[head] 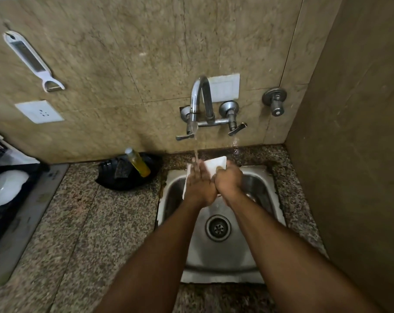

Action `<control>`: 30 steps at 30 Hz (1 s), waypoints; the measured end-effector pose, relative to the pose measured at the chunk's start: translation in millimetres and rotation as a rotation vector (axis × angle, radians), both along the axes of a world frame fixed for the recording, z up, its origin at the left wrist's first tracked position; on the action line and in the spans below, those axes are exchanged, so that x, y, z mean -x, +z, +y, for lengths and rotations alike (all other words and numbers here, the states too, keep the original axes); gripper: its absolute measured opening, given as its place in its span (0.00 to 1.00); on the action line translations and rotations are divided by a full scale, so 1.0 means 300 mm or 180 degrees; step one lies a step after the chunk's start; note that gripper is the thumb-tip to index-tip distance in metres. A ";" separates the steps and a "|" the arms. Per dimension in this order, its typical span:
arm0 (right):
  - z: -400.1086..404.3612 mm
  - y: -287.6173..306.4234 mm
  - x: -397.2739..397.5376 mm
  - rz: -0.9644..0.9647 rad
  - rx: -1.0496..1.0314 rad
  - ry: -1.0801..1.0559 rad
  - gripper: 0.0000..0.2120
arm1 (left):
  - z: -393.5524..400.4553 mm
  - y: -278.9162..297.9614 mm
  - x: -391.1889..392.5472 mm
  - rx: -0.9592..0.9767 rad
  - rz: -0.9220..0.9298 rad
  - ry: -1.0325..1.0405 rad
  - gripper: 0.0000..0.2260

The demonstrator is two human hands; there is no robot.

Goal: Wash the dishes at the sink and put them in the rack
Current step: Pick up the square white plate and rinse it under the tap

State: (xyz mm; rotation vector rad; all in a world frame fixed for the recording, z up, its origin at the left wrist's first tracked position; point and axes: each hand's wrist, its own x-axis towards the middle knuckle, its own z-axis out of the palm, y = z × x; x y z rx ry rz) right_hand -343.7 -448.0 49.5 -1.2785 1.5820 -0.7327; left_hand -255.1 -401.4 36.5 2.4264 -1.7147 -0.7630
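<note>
A white square plate [215,165] is held tilted over the steel sink [216,263], under the stream of water from the tap [199,96]. My left hand [199,185] lies over the plate's face and left edge. My right hand [228,179] grips its right side. Most of the plate is hidden behind both hands. At the far left stands the black dish rack [15,177] with a white bowl [7,185] in it.
A black dish [128,184] on the granite counter [83,222] holds a yellow soap bottle [138,162] and a dark sponge [119,171]. A peeler [31,57] hangs on the wall. A side wall stands close on the right.
</note>
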 end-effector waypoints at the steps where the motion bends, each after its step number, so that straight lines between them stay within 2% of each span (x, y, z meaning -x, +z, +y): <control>1: -0.001 -0.005 0.006 0.0015 -0.0016 0.0007 0.12 | 0.013 0.001 0.019 -0.0075 0.0157 0.0056 0.36; 3: -0.014 -0.032 0.021 0.0103 -0.0072 -0.0004 0.13 | 0.050 -0.005 0.061 -0.0132 0.0463 -0.0202 0.32; 6: -0.007 -0.043 0.039 0.0012 -0.0206 -0.0043 0.12 | 0.108 0.010 0.072 -0.0070 0.0475 -0.0518 0.27; 10: 0.043 -0.039 0.008 -0.0037 -0.0226 0.0108 0.16 | 0.069 -0.003 -0.019 -0.0034 0.0151 -0.0331 0.29; 14: 0.064 -0.026 0.007 -0.0272 -0.0115 -0.0053 0.20 | 0.012 -0.003 -0.057 -0.0176 0.0079 -0.0227 0.31; 17: 0.098 -0.004 0.023 -0.0197 0.0126 0.0076 0.19 | -0.005 -0.011 -0.068 -0.0164 0.0084 0.0528 0.35; 19: 0.122 0.003 0.040 -0.0064 0.0268 0.0196 0.16 | 0.005 -0.014 -0.067 0.0043 0.0098 0.0621 0.36; 21: 0.128 0.017 0.037 -0.0072 0.0416 0.0272 0.16 | 0.024 0.005 -0.070 0.0730 -0.0012 0.0889 0.32; 23: 0.124 0.040 0.020 -0.0004 0.0667 0.0448 0.16 | 0.020 0.031 -0.072 0.1364 0.0143 0.1557 0.27; 24: 0.117 0.052 0.010 0.0044 0.0746 0.0510 0.16 | 0.008 0.050 -0.076 0.1415 0.0251 0.1891 0.29; 28: 0.089 0.073 -0.003 0.0058 0.0791 0.0482 0.16 | -0.050 0.104 -0.108 0.0904 0.0524 0.2886 0.37; 30: 0.065 0.075 0.009 0.0026 0.0755 0.0396 0.14 | -0.062 0.105 -0.108 0.0899 0.0556 0.2914 0.37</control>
